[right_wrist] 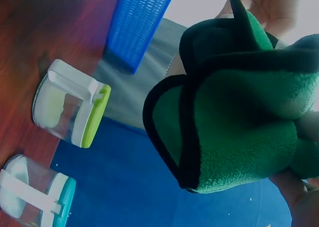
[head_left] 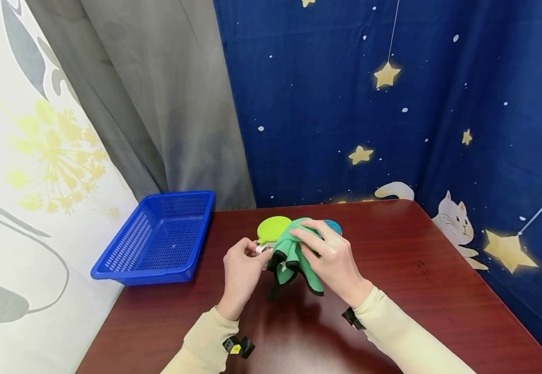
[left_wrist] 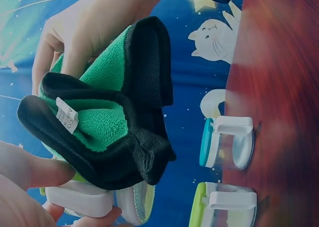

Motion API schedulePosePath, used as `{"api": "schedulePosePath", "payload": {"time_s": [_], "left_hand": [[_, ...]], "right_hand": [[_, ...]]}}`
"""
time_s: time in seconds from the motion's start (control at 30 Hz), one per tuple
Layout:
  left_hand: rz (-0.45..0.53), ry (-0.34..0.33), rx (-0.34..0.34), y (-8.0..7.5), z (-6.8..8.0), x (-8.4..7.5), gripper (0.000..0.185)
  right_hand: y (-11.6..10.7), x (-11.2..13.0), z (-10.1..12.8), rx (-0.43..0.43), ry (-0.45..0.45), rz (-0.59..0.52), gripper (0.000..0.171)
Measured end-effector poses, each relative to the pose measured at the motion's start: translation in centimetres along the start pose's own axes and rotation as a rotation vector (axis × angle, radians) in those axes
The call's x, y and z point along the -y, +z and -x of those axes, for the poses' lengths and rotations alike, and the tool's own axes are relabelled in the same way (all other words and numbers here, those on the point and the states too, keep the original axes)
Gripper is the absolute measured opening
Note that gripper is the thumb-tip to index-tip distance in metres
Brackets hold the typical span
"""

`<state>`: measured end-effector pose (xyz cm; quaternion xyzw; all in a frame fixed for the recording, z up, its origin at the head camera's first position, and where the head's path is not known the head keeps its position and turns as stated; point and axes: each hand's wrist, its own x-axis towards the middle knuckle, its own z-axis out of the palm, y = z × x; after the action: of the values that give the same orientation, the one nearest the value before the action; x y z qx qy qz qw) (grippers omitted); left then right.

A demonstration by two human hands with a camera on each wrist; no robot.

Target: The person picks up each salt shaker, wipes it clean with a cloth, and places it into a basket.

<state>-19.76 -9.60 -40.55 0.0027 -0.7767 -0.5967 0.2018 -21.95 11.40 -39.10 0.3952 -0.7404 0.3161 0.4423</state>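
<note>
My left hand grips a small clear cup by its white handle, just above the dark red table. A green cloth with a black edge is bunched over that cup and hides most of it. My right hand holds the cloth against the cup, with its fingers wrapped into the fabric. Seen from the left wrist, the cloth shows a white label. On the table just behind the hands stand a lime-lidded cup and a teal-lidded cup.
A blue mesh basket sits at the table's back left corner, overhanging the left edge. Curtains hang close behind the table: grey at the left, and dark blue with stars at the back and right.
</note>
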Motion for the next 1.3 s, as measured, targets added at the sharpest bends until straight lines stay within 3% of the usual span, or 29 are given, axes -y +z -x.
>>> {"api": "schedulePosePath", "payload": {"time_s": [0.3, 0.5, 0.73, 1.3], "left_hand": [[-0.008, 0.005, -0.012, -0.5, 0.2, -0.4, 0.026], [-0.027, 0.060, -0.027, -1.0, 0.0, -0.4, 0.030], [-0.048, 0.075, -0.023, -1.1, 0.1, 0.1, 0.031], [-0.101, 0.091, -0.007, -1.2, -0.2, 0.6, 0.039]], "right_hand": [[0.4, 0.2, 0.5, 0.034, -0.068, 0.022, 0.036], [1.2, 0.5, 2.4, 0.102, -0.089, 0.023, 0.041], [2.3, 0.2, 4.1, 0.058, -0.108, 0.001, 0.036], [2.6, 0.0, 3.7, 0.025, -0.091, -0.014, 0.030]]}}
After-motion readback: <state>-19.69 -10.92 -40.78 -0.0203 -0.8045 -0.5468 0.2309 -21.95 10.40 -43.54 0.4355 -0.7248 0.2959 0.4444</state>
